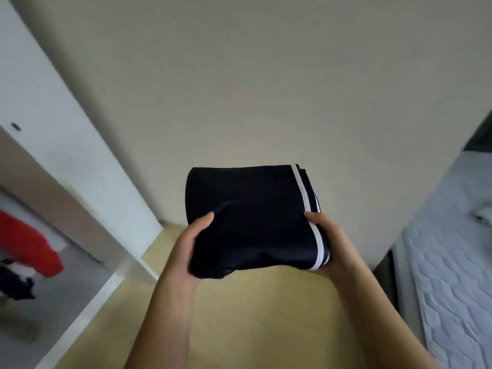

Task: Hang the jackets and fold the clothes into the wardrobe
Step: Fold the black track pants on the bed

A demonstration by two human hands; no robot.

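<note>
While left hand (191,246) and right hand (330,241) grip folded black garment (253,209) by side edges, wardrobe (53,129) stands left, mattress (452,262) right.

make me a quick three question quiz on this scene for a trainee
1. True or false: the left hand and the right hand both grip the folded dark garment.
2. The garment's white stripe runs along: A) the left hand's side B) the right hand's side C) the middle.
3. Fill in: the mattress lies on the person's ____ side.
Key: 1 true; 2 B; 3 right.
</note>
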